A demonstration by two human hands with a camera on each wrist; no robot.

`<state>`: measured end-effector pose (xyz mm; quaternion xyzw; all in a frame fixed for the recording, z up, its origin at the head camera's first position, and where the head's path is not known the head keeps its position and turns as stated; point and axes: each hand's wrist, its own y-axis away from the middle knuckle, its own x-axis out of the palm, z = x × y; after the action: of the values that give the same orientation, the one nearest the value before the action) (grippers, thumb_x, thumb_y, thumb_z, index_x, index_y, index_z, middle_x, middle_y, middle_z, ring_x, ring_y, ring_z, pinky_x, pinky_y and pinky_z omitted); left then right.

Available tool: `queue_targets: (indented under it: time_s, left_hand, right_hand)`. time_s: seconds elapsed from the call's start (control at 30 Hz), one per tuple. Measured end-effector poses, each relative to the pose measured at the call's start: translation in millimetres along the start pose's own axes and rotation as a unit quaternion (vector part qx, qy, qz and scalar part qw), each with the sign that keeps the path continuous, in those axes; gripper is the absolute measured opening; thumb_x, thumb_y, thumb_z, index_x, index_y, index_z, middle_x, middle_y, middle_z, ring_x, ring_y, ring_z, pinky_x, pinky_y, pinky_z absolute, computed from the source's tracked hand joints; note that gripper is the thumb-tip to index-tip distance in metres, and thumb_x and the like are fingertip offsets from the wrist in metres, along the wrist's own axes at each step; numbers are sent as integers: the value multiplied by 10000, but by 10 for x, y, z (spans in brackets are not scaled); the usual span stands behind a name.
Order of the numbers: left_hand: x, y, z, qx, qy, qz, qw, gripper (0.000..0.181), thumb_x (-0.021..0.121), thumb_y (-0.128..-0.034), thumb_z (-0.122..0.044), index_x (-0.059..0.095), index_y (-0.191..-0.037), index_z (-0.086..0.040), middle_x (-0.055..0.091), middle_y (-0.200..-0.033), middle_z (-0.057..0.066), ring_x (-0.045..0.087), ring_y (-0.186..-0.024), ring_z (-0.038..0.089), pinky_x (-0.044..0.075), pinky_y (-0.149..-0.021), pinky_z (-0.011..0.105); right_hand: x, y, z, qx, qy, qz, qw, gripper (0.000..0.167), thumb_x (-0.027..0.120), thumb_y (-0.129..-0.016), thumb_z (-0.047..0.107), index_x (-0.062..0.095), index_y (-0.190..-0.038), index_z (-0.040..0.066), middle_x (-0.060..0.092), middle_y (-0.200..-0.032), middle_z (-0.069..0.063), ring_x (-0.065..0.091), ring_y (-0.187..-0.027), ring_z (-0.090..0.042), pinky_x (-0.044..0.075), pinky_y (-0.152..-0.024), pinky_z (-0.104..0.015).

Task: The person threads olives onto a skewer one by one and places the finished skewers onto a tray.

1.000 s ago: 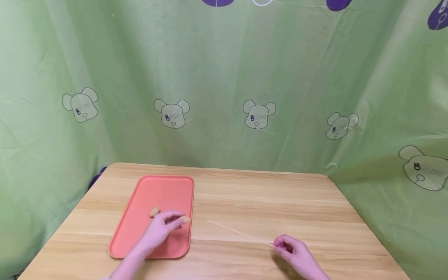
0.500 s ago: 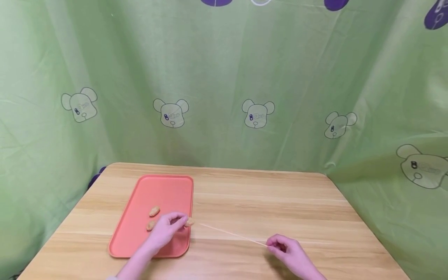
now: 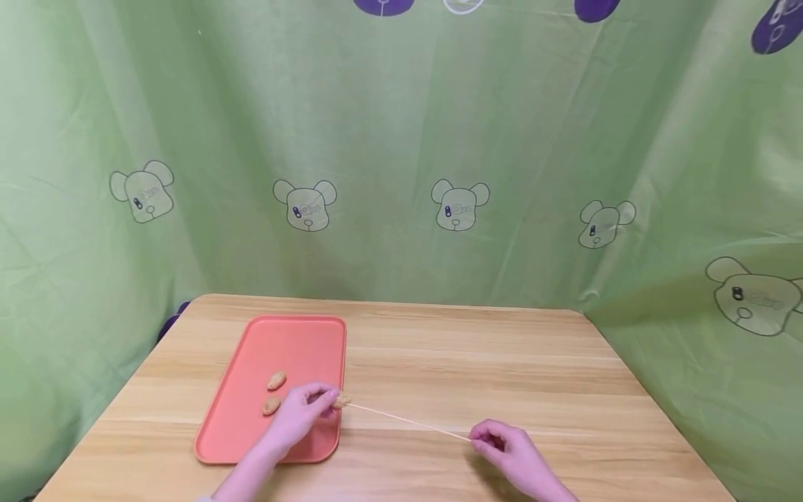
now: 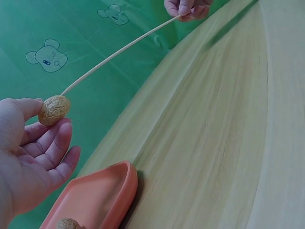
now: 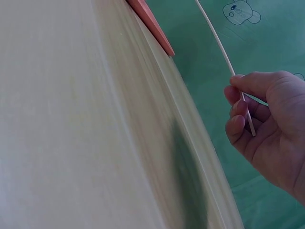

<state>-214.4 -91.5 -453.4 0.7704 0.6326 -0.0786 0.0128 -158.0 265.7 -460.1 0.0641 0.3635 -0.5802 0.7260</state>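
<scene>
My left hand (image 3: 300, 413) pinches a brown, wrinkled oval piece (image 4: 54, 110) between thumb and fingertips, above the right edge of the pink tray (image 3: 301, 335). A thin pale stick (image 3: 408, 420) meets that piece; its far tip touches or enters it, which of the two I cannot tell. In the right wrist view my right hand (image 5: 274, 119) pinches the stick near its other end, a short length showing past the fingers. Two more brown pieces, one (image 3: 277, 380) behind the other (image 3: 271, 406), lie in the tray left of my left hand.
The tray lies on the left part of a wooden table (image 3: 470, 362). A green curtain (image 3: 376, 139) with bear-head drawings hangs behind the table and along its sides.
My right hand has moved left with the stick, whose tip now meets the held piece. My left hand has shifted slightly right, and the nearer piece in the tray has come into view.
</scene>
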Motion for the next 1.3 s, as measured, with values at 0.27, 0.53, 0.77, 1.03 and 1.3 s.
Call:
queue_targets:
  time_s: [0.27, 0.53, 0.77, 1.03, 1.3]
  left_hand:
    - [15, 32, -33, -9, 6, -38, 10000, 300, 558, -921, -123, 581, -1062, 142, 665, -856, 143, 612, -764, 210, 527, -693, 246]
    - [107, 37, -20, -22, 480, 37, 9988, 332, 566, -917, -105, 546, -1067, 190, 665, -853, 171, 629, -739, 219, 545, -693, 259]
    - [129, 24, 5, -149, 612, -103, 9980, 307, 571, -914, -104, 547, -1042, 174, 669, -816, 168, 643, -718, 274, 551, -670, 276]
    - [165, 18, 8, -208, 641, -290, 9973, 243, 606, -880, -91, 579, -935, 145, 671, -751, 148, 641, -654, 228, 550, -645, 273]
    - [139, 29, 18, -61, 607, 1, 9981, 297, 592, -905, -131, 572, -1004, 148, 668, -812, 157, 649, -704, 227, 555, -691, 297]
  right_hand:
    - [8, 2, -5, -38, 81, 3, 10000, 51, 630, -851, 15, 648, -881, 52, 619, -751, -36, 496, -670, -4, 464, -546, -212]
    - [34, -29, 61, 142, 70, 15, 9999, 37, 639, -856, 69, 653, -891, 66, 633, -777, -35, 529, -700, -17, 490, -602, -215]
    - [42, -44, 169, 115, 73, -34, 9999, 31, 630, -850, 20, 644, -871, 38, 624, -763, -15, 531, -685, -31, 487, -583, -220]
    - [59, -59, 73, 205, -106, 28, 9997, 37, 629, -859, 58, 645, -886, 38, 622, -768, -53, 517, -686, -21, 482, -584, -218]
    - [46, -67, 51, 206, -143, 27, 9997, 51, 635, -854, 64, 647, -895, 36, 628, -781, -63, 540, -694, -53, 492, -598, -221]
